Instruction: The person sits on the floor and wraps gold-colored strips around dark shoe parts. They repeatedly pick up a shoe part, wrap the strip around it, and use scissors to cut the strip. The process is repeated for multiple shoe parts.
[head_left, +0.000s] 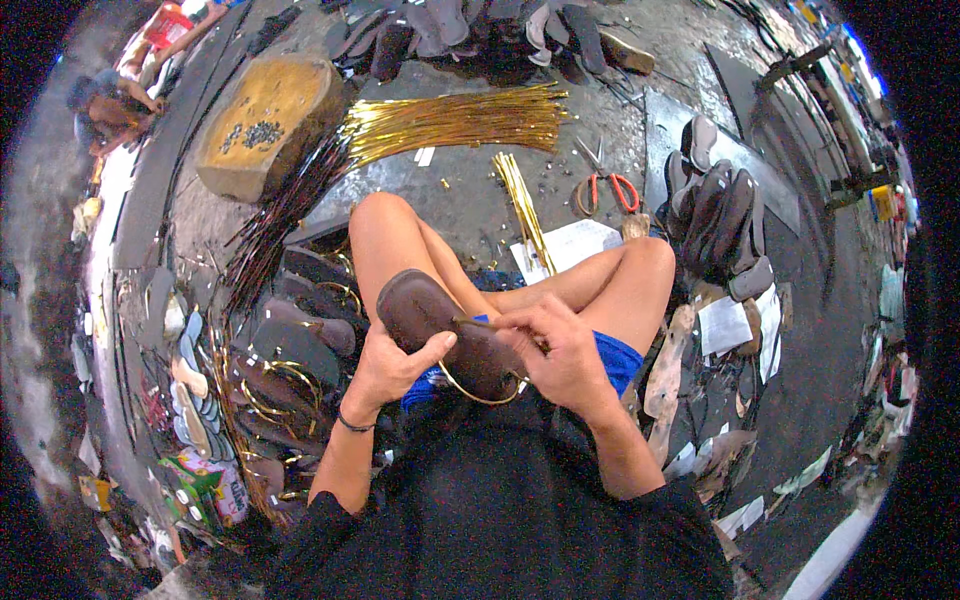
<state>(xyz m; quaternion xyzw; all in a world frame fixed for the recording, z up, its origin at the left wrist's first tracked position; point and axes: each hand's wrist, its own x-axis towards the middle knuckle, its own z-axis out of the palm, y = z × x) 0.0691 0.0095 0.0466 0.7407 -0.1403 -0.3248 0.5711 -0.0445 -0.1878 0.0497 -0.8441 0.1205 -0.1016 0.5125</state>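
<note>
As left hand (392,362) grips sole (418,305), shiny strap (487,402) arcs.

Brown sole (472,358) with gold strip (464,393)

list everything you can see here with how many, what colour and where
sole: one, brown, above the lap
strap: at least one, gold, at the sole
long strips: many, gold, beyond the knees
short strips: several, gold, nearer
scissors: one pair, orange-red handles, right of those
block: one, tan, upper left
bits: many, dark, atop it
other soles: many, mostly dark, around
sheets: several, white, ahead and right
other person: at least one, blurred, upper left
shorts: one, blue, lap
left hand, right hand: two, bare, at the sole
</note>
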